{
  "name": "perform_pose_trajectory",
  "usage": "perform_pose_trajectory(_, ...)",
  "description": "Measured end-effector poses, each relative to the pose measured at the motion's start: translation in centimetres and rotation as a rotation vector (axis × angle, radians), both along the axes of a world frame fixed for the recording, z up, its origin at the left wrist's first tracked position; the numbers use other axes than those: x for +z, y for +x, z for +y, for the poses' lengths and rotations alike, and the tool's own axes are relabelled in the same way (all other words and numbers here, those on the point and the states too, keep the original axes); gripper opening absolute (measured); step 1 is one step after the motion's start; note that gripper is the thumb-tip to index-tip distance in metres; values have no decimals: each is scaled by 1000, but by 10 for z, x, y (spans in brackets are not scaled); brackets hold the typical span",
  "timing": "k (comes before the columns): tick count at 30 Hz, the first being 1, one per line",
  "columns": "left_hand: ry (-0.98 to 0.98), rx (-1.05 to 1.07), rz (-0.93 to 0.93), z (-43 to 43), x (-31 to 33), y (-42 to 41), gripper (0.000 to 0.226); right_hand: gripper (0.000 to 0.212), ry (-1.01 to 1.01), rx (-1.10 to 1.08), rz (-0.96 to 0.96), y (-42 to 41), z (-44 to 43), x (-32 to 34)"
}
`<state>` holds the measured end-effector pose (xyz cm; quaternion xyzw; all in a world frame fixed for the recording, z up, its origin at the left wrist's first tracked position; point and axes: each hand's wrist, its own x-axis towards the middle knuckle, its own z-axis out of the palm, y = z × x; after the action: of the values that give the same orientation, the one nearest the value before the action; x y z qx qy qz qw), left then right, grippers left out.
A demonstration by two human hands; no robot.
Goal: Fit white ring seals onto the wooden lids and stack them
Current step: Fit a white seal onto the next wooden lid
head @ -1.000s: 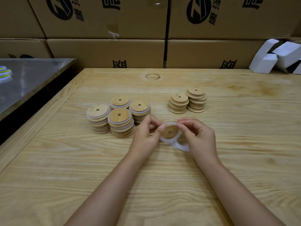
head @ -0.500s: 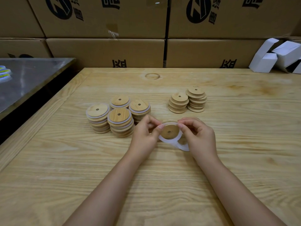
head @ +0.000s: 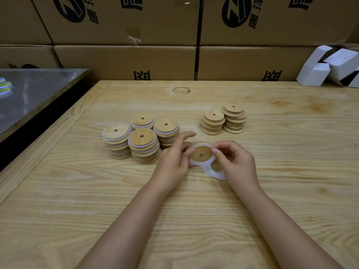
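Observation:
A round wooden lid (head: 201,153) with a small centre hole sits between my two hands, a white ring seal (head: 200,146) around its rim. My left hand (head: 173,162) pinches its left edge with the forefinger lifted and stretched out. My right hand (head: 236,162) pinches its right edge and also keeps loose white rings (head: 214,172) under its palm. Several stacks of lids with seals (head: 142,145) stand to the left. Two stacks of bare lids (head: 223,119) stand behind, to the right.
The wooden table (head: 194,210) has a raised border on its left. A metal table (head: 35,94) lies beyond a dark gap on the left. Cardboard boxes (head: 126,61) wall off the back. White cartons (head: 328,66) lie at the back right.
The left forefinger has lifted off the lid and stretched out. The lid and both hands stay in about the same place.

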<state>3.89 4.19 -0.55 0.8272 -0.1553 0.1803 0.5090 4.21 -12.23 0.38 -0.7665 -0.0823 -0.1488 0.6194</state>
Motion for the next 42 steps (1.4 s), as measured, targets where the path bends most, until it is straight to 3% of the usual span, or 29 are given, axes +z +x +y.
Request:
perform_pose_trajectory(4, 18, 28, 0, 2, -2, 3, 45, 15, 35, -2, 47, 0, 2, -2)
perform_pose_trajectory(13, -384, 8, 232, -5, 5, 2, 33, 17, -6, -41, 35, -1, 4, -3)
perform_pose_trajectory(17, -588, -6, 289, -9, 9, 1, 29, 16, 140, -29, 87, 1, 4, 1)
perform_pose_trajectory(23, -685, -6, 286, -6, 12, 0, 26, 9, 291, 61, 184, 3, 4, 7)
perform_pose_trajectory(34, -638, -74, 258, -15, 11, -4, 26, 9, 292, 33, 145, 0, 5, 4)
perform_pose_trajectory(38, -486, -128, 225, -14, 5, -5, 17, 8, 274, -79, 94, 1, 5, 3)
perform_pose_trajectory(42, -295, -44, 189, -16, 4, -8, 15, 10, 187, -65, 36, -1, 6, 4)
